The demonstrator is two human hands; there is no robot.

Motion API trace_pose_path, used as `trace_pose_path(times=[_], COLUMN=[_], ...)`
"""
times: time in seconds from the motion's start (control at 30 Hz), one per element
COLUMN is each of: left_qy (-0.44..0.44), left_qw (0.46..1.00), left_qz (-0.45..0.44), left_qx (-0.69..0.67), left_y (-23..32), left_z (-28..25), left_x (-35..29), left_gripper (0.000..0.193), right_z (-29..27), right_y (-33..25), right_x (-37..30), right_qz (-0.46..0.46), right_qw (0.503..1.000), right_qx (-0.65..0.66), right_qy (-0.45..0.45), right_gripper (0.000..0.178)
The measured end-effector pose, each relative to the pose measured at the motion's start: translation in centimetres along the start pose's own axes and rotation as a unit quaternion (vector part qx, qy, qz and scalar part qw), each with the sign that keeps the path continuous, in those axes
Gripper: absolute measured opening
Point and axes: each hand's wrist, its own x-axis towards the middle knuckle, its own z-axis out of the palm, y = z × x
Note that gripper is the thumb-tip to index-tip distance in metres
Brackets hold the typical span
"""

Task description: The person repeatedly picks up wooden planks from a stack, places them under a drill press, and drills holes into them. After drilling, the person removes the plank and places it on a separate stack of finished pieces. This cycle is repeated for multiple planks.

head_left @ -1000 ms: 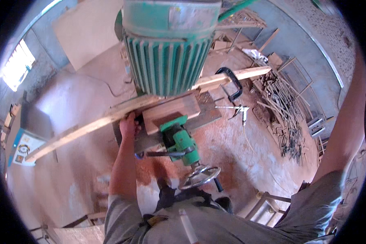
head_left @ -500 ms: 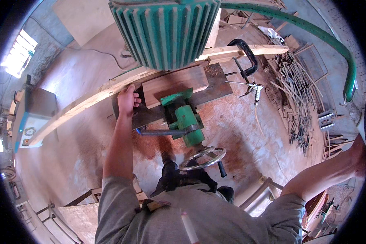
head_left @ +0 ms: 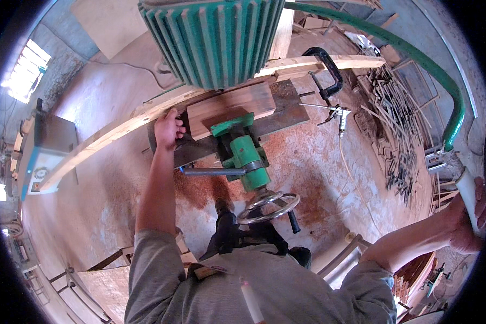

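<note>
My left hand (head_left: 169, 128) is closed, its fingers curled beside the left end of a reddish wood block (head_left: 232, 109) and touching the long pale wooden beam; what it grips, if anything, is hidden. The block lies on a dark metal machine table (head_left: 283, 116), with a green clamp pad (head_left: 232, 125) pressed against its near side. At the far right, my right hand (head_left: 466, 221) is wrapped around a pale lever handle (head_left: 468, 197). A green ribbed motor housing (head_left: 213, 43) hangs over the block and hides part of the beam.
The curved pale beam (head_left: 119, 127) runs behind the block, held by a black C-clamp (head_left: 335, 81). An air blow gun (head_left: 340, 116) hangs nearby. A handwheel (head_left: 269, 208) stands before me. Wood scraps (head_left: 394, 129) lie right; a green hose (head_left: 437, 65) arches overhead.
My right hand has come further into view, now with the pale lever handle visible in it. The green hose's lower end sits further left and lower. My left hand stays beside the block.
</note>
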Motion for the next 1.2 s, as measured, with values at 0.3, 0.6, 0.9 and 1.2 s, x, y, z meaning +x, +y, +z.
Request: trace_pose_path(times=[0.3,0.6,0.9,1.2], left_qy=[0.011,0.007,0.000,-0.005], left_qw=[1.000,1.000,1.000,1.000], left_qz=[0.003,-0.001,-0.001,-0.008], left_qx=[0.012,0.014,0.021,0.012], left_y=[0.4,0.4,0.3,0.0], left_z=[0.2,0.1,0.0,-0.1], left_x=[-0.4,-0.3,-0.2,0.0], left_gripper=[0.035,0.036,0.038,0.037], right_z=[-3.7,-5.9,-6.7,-9.0], right_y=[-1.9,-2.1,-2.4,-3.2], right_x=[-1.3,-3.8,-7.0,-9.8], right_qz=[0.169,0.121,0.129,0.168], right_qw=[0.971,0.987,0.985,0.982], right_qx=[0.149,0.097,0.079,0.087], right_qy=[-0.077,0.033,0.088,0.006], right_gripper=[0.056,0.049,0.045,0.039])
